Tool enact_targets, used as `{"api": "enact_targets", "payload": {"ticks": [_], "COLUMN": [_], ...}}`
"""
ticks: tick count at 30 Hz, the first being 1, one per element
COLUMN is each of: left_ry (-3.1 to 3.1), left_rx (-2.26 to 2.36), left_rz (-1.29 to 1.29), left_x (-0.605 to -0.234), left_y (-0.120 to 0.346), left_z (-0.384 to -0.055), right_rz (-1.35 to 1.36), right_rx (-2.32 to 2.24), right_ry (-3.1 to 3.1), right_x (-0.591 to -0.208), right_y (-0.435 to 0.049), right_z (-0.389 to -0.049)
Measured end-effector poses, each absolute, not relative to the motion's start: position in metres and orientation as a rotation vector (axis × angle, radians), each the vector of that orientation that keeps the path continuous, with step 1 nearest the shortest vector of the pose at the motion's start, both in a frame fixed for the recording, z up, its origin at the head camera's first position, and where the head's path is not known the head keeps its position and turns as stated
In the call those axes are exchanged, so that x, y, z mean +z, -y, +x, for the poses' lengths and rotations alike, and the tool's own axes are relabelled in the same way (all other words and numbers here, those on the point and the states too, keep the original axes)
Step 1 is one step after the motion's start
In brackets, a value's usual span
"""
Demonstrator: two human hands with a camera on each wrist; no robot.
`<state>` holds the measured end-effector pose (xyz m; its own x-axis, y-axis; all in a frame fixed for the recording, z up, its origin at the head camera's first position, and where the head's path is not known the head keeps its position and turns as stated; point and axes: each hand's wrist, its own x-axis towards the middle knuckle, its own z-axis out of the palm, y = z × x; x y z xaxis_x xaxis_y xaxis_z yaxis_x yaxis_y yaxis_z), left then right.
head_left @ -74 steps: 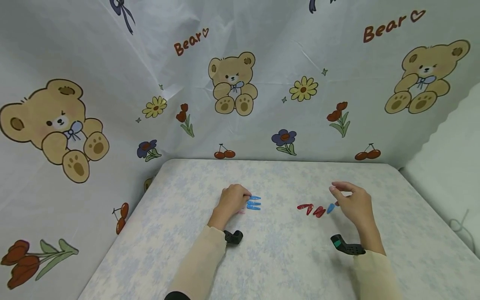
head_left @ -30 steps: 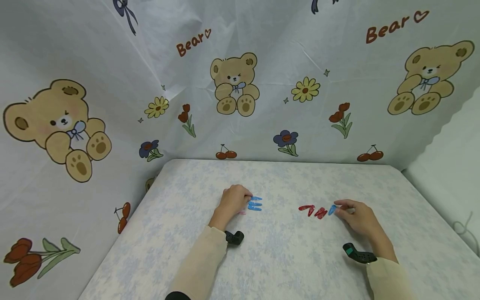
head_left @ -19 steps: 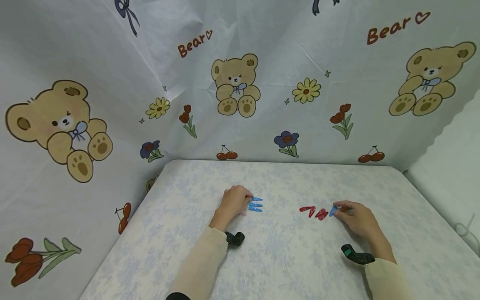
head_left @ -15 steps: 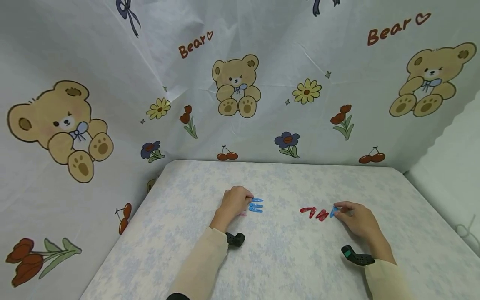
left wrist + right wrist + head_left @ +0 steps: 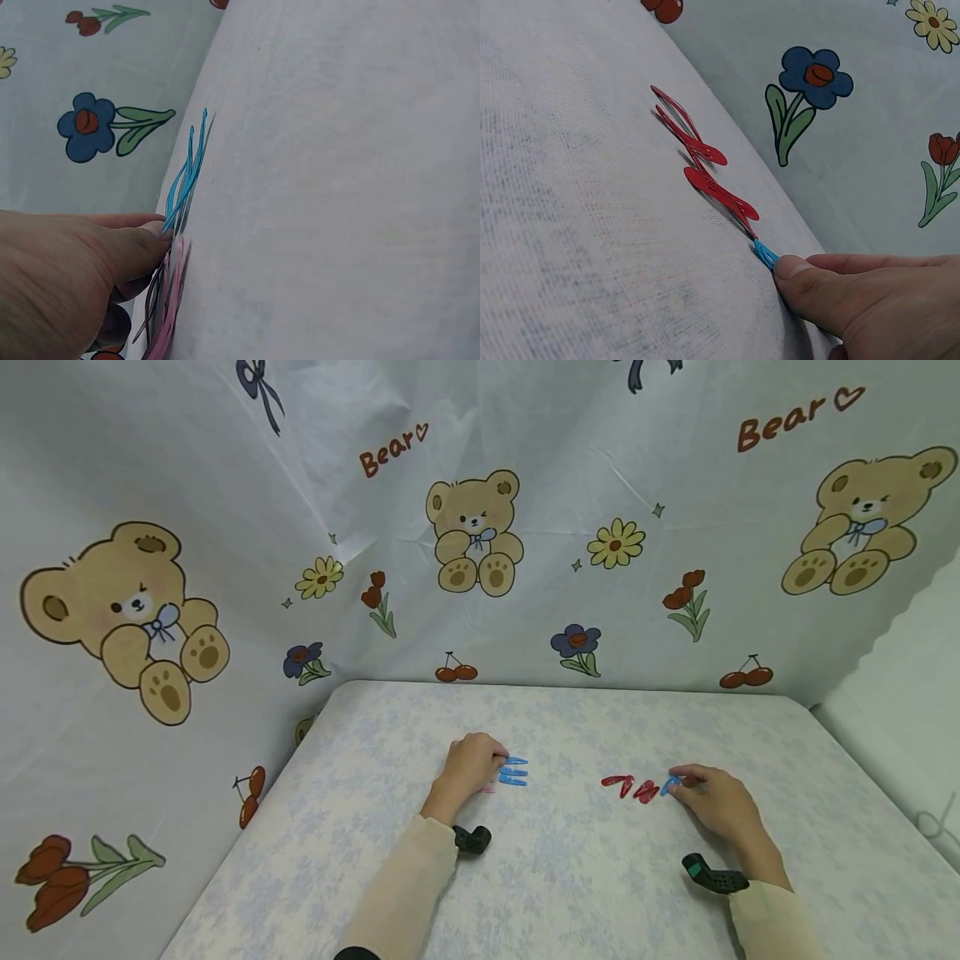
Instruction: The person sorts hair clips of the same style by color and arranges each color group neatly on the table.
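Observation:
My left hand pinches the near end of a blue hair clip between thumb and index finger. Two more blue hair clips lie beside it, pointing right. Below these fingers sit pink hair clips and dark ones, partly covered by the hand. Over on the right, my right hand holds another blue hair clip between thumb and index finger, low at the table; its rear part is hidden. Left of it, red hair clips lie in a row, some overlapping.
The pale, blue-mottled table carries the clips. A bear-printed cloth hangs behind its far edge and along the left side. A thin cord hangs beside the table's right edge.
My right hand came down and forward onto the blue clip, which has since turned slightly in its fingers. My left hand stayed at the blue clips. The head view shifted a little.

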<state>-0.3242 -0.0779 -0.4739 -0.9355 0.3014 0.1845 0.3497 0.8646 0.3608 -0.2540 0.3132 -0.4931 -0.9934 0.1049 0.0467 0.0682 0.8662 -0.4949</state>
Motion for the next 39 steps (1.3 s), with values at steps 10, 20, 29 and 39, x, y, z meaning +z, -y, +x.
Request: {"api": "enact_targets", "payload": {"ticks": [10,20,29,39], "left_ry": [2.913,2.912,2.903,2.912], "left_rx": [-0.609,-0.595,-0.598,-0.598], "left_rz": [-0.508,-0.509,-0.517,-0.506], "left_x": [-0.4737,-0.4732,-0.4718,-0.4726], "left_y": [0.0773,0.0772,0.0775,0.0774], "left_z": [-0.3233,-0.3237,-0.3247,-0.3228], "right_rz": [-0.136,-0.115,-0.14,-0.145], "right_rx": [0.754,0.769,0.771,0.772], "right_ry": [2.946,2.876,2.851,2.861], "right_x": [-0.493,-0.4925,-0.4973,-0.4982], "right_y": [-0.3124,-0.3096,-0.311,-0.3119], "right_z": [-0.2521,-0.2512,-0.2552,-0.2549]}}
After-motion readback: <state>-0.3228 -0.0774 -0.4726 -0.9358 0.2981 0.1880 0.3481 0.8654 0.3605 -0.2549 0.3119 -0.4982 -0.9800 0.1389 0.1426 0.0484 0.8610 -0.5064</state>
